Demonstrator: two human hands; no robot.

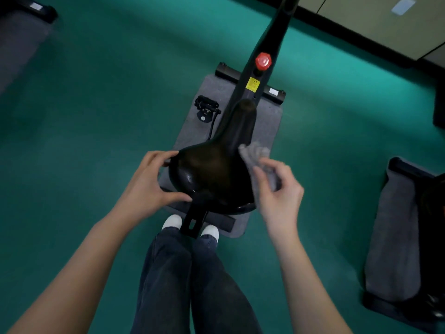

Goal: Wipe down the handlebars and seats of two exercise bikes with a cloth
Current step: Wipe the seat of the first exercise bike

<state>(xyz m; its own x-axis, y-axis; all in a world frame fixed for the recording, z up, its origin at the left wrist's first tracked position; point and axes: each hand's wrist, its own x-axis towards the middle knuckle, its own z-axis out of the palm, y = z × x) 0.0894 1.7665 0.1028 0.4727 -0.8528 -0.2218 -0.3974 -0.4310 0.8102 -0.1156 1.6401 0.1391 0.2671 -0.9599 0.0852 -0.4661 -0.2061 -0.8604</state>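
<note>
Seat: a black padded bike seat [212, 169] fills the centre of the frame, broad end toward the person, narrow nose pointing to the top of the picture.
Left hand: the left hand [149, 182] grasps the seat's left edge; fingers curl over the rim, thumb lies along the rear underside.
Right hand: the right hand [277, 191] pinches a crumpled grey cloth [255, 153] between thumb and fingers – the cloth touches the seat's right flank, just right of centre.
Frame: a black bike frame [274, 37] runs from the seat's nose to the top edge; on it sit a round red knob [263, 61] and, just below, a yellow label [252, 84].
Pedal: a black pedal [206, 106] shows left of the frame.
Floor: a grey rectangular mat [267, 126] lies under the bike on a teal floor [96, 104].
Person: white shoes [172, 221] and dark trousers [168, 273] at bottom centre.
Right edge: a second grey mat [390, 237] under dark equipment – too cropped to tell more.
</note>
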